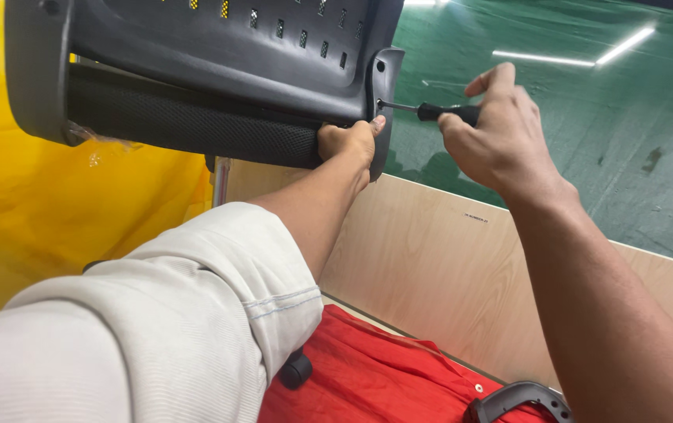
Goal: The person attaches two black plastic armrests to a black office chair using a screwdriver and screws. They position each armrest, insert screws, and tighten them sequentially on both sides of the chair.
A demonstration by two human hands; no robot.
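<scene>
A: Quick pass. Left hand at centre top of frame, fingers wrapped on the lower edge of the dark grey chair back, right where the black mesh strip meets the side bracket. Chair back fills the upper left.

B: Right hand, upper right of centre, closed around the black handle of a screwdriver. Shaft runs left, tip at a hole in the bracket.

A: Risks?

B: Left thumb sits just beside the tip. If the tip slips out of the screw, I'd judge it jabs the thumb or scratches the plastic. The shaft looks a bit off-square, so cam-out seems likely.

A: The chair back is held up one-handed, apart from anything beneath. If the grip loosens, it could tilt and drop toward the red cloth at lower centre.

B: Screw itself is too small to see; a loose one would probably get lost behind the plywood panel.
</scene>
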